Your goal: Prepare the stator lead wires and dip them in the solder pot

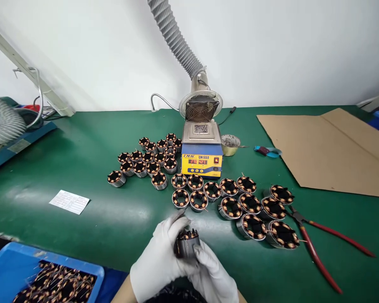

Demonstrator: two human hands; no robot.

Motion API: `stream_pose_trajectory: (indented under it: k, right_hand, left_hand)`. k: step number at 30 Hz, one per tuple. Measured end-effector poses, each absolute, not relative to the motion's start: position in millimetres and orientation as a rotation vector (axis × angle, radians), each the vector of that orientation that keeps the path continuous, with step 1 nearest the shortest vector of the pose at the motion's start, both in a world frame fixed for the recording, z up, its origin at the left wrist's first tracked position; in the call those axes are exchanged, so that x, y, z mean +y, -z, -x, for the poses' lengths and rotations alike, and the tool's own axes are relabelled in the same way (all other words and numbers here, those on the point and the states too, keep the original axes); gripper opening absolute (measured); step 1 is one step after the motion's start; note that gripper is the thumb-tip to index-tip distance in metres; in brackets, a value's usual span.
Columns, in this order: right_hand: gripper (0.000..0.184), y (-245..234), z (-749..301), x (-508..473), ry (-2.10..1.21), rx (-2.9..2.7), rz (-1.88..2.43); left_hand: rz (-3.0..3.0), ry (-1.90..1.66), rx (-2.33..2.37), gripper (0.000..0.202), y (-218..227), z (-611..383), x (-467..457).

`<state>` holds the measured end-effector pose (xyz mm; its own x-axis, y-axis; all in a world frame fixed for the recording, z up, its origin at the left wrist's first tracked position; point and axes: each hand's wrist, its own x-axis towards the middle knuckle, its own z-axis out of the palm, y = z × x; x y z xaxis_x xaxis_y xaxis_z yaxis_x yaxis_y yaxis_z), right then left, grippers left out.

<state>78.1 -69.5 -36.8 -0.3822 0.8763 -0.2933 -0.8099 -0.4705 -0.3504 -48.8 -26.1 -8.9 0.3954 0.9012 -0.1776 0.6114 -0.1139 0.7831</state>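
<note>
**Wound stator [188,249] held by the bench's [113,223] near edge**

Off that edge, at left, sits a blue bin [98,275] of wound parts [65,281]. The left hand [161,254] curls its fingers round the stator's left side; the right hand [212,269] pinches its right wall. I'd guess it heavy and stiff, the outer wall slick, the copper windings [186,236] easily nicked, so grip the wall. Toward the bench's right edge lie red-handled pliers [298,218].

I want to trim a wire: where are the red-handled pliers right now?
On the head view's right side, the pliers lie on the green table, tips beside the rightmost copper-wound rings.
</note>
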Motion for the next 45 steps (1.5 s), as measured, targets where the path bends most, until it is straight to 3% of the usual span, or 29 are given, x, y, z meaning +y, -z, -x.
stream_pose_trajectory:
  k: [2,4,9,16,17,19,21,26,40,45]
  right_hand:
    - [0.038,40.7,-79.5,-68.8,-1.993,-0.150,0.561]
    - [0.036,42.9,-81.2,-68.5,-2.007,-0.131,0.582]
    - [0.026,46.8,-80.4,-71.0,-2.012,-0.082,0.495]
    - [0.039,47.4,-84.6,-69.6,-2.182,0.005,0.444]
    - [0.040,47.3,-85.4,-68.8,-2.188,0.024,0.442]
    - [0.038,47.2,-86.7,-67.6,-2.167,0.060,0.460]
    - [0.034,46.8,-87.2,-66.8,-2.134,0.076,0.483]
    - [0.023,44.3,-87.3,-67.0,-2.114,0.085,0.497]
    - [0.030,49.5,-85.0,-67.2,-2.096,0.132,0.552]
    - [0.029,48.0,-85.8,-66.4,-2.047,0.115,0.555]
  left_hand:
    - [-1.905,-0.372,1.289,0.076,9.4,48.0,-31.9]
    - [-1.888,-0.353,1.239,0.072,8.3,48.6,-34.1]
    - [-1.580,-0.678,1.241,0.023,7.8,47.8,-22.8]
    - [-1.306,-0.682,1.289,0.029,4.4,51.6,-10.1]
    - [-1.374,-0.571,1.246,0.039,4.5,52.9,-12.3]
    - [-1.525,-0.334,1.164,0.080,6.8,53.5,-19.3]
    - [-1.570,-0.254,1.159,0.095,11.1,51.0,-26.9]
    - [-1.558,-0.334,1.186,0.081,16.4,43.6,-33.8]
    - [-1.755,-0.346,1.166,0.088,10.5,43.2,-26.3]
    - [-1.693,-0.462,1.164,0.071,11.7,41.3,-21.1]
